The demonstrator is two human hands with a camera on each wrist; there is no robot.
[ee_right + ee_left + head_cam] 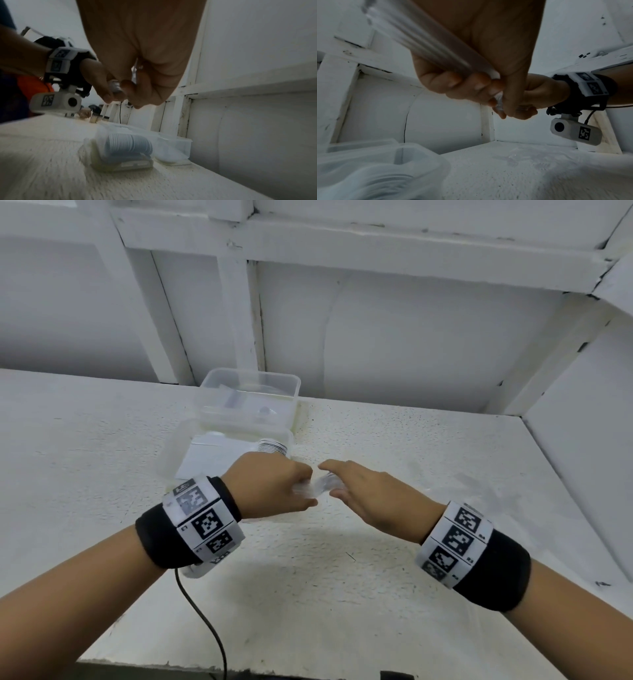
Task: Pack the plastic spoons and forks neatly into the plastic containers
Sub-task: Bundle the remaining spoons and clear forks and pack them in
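Observation:
A bundle of clear plastic cutlery (313, 487) is held between both hands above the white table. My left hand (308, 489) grips its handles; in the left wrist view the long clear handles (423, 44) run through my curled fingers. My right hand (330, 479) pinches the other end of the bundle (115, 85) between thumb and fingers. Behind my left hand, the near clear container (174, 453) holds a row of stacked white spoons (272, 446), also visible in the right wrist view (128, 146). The far clear container (250, 378) stands behind it with a few clear pieces inside.
Some loose clear cutlery (513, 158) lies on the table to the right of the hands. A white panelled wall (376, 337) closes the back and right side. A black cable (205, 621) hangs from my left wrist over the table's front edge.

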